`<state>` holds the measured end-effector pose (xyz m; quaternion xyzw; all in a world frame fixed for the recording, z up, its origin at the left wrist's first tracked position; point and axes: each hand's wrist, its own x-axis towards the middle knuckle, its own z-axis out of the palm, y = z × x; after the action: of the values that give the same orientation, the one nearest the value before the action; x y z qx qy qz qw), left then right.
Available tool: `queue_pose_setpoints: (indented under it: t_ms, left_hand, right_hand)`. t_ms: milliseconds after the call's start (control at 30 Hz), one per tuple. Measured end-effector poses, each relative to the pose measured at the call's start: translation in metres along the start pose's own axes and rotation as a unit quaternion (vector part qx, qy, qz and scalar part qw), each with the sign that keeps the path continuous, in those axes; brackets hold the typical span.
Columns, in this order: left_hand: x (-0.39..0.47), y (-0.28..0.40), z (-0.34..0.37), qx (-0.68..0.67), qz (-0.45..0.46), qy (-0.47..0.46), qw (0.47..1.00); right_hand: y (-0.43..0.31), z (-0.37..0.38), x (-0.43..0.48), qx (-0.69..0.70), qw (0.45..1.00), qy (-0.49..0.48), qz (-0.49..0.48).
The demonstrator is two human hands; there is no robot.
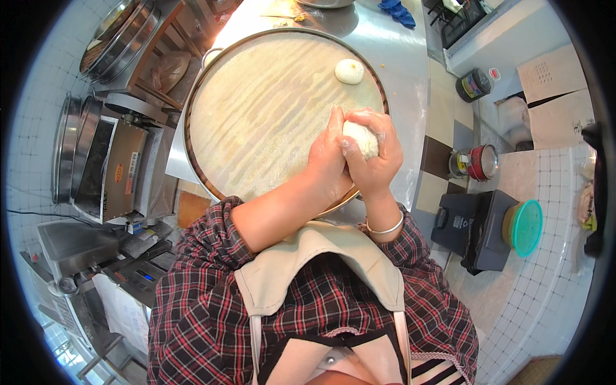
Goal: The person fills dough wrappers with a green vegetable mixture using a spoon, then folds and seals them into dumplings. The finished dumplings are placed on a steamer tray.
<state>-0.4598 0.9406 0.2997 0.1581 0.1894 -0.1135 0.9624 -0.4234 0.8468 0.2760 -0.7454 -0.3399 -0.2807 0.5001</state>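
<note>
A round white dough bun [362,139] sits between my two hands, low over the right side of the tray. My right hand [382,144] curls its fingers and thumb around the bun. Against the bun's left side presses my left hand [326,153], its fingers pointing away from me; they partly hide the dough. Flour or dough residue whitens the fingers. Beneath is a large round steamer tray [264,106] with a pale mesh liner and a metal rim. One pleated bun [349,71] rests on the liner beyond my hands.
The tray lies on a stainless steel table [402,62]. Farther back are a blue cloth [397,12], a metal bowl [327,2] and a spoon-like utensil [284,18]. A metal machine [122,168] stands at left. A dark bin [486,231] and a green basket [527,228] stand at right.
</note>
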Motion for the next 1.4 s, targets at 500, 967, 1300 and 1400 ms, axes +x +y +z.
queue_pose_setpoints:
  t_ms: [500, 967, 1300, 1400]
  left_hand:
    - [0.03, 0.008, -0.024, 0.043, 0.013, -0.05, 0.998]
    - [0.038, -0.012, -0.015, 0.013, 0.004, 0.03, 0.999]
    - [0.061, 0.0, -0.036, -0.025, -0.054, -0.073, 0.996]
    - [0.076, 0.0, -0.046, 0.065, -0.007, -0.018, 0.998]
  right_hand:
    - [0.012, 0.004, -0.008, -0.044, 0.999, -0.011, 0.027]
    - [0.025, 0.0, -0.011, -0.007, 0.998, -0.014, 0.069]
    - [0.043, -0.017, -0.005, 0.122, 0.895, -0.066, 0.425]
    - [0.079, -0.016, 0.004, 0.188, 0.855, 0.007, 0.484]
